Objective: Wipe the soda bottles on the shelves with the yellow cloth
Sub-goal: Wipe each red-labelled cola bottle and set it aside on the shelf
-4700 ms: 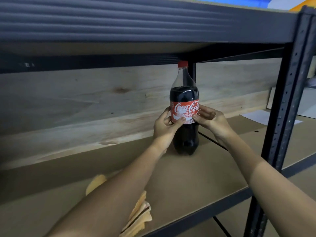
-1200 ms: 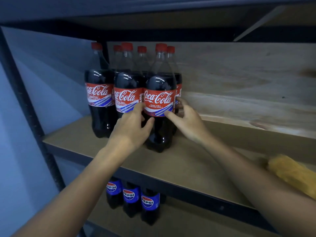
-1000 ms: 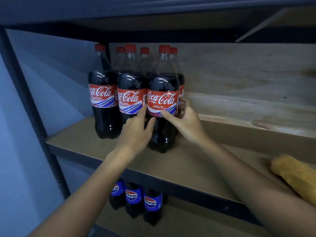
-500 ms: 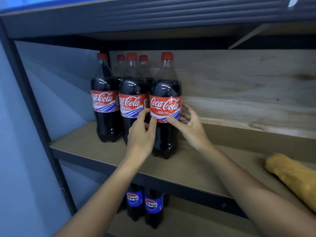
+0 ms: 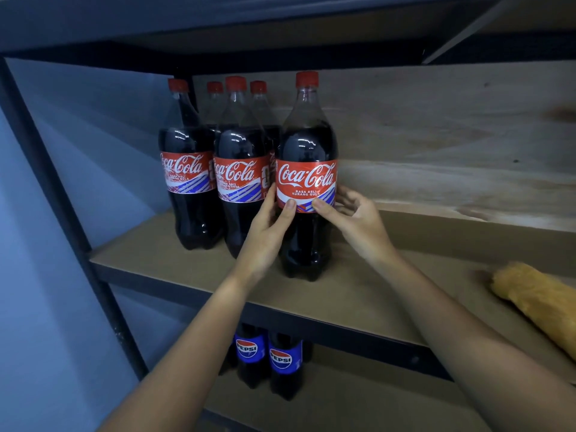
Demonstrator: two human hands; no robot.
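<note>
Slid forward, smooth Coca-Cola bottle (image 5: pixel 307 169) sits gripped by both hands.

Bottles (image 5: pixel 307 179) cluster on the shelf (image 5: pixel 358 300) at frame centre-left. A cloth (image 5: pixel 539 304) lies far right; more bottles (image 5: pixel 268 357) stand below.

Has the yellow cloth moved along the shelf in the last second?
No. The yellow cloth lies at the same spot near the shelf front edge, right of both hands.

Both arms reach forward, left hand (image 5: pixel 265 232) and right hand (image 5: pixel 355 219) curled in a two-sided grip (thumbs frontmost)
</note>
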